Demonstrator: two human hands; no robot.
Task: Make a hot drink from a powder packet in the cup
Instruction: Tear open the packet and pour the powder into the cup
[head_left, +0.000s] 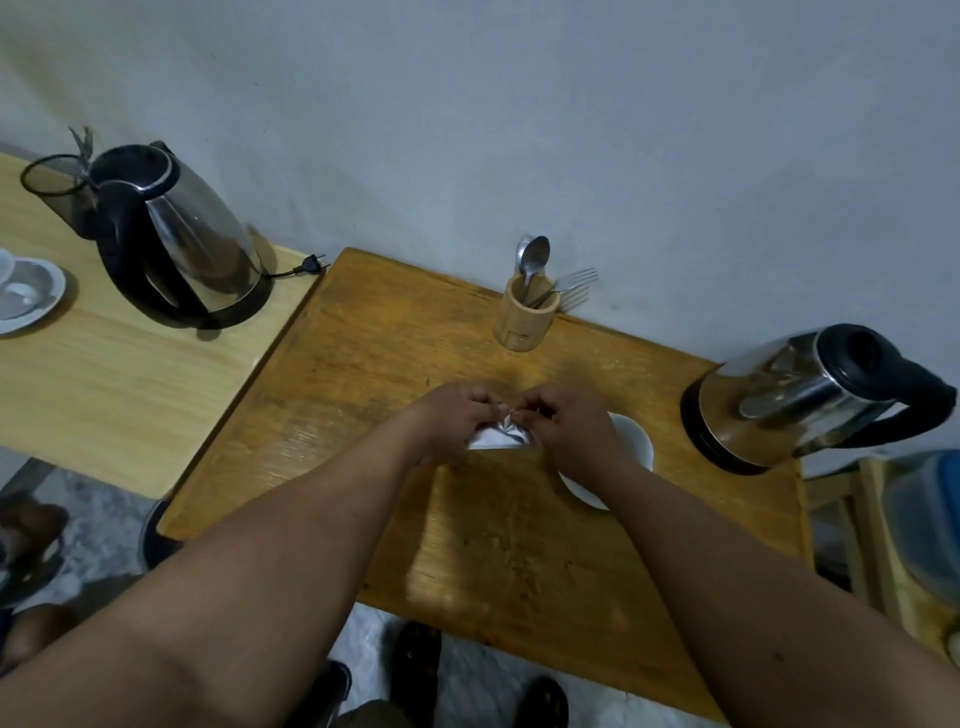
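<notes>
A small silver powder packet (497, 435) is pinched at its top edge between my left hand (453, 420) and my right hand (567, 431), just above the middle of the wooden table (467, 530). Both hands meet at the packet's top. Behind my right wrist a white cup (636, 435) stands on a white saucer (582, 493), mostly hidden by the hand and forearm. A steel kettle (800, 395) with a black handle sits on its base at the table's right.
A bamboo holder (525, 317) with spoons and a fork stands at the back by the wall. On the lighter table to the left sit a second kettle (182, 234), its loose plug (310, 266), and another cup and saucer (26, 296). Shoes lie on the floor below.
</notes>
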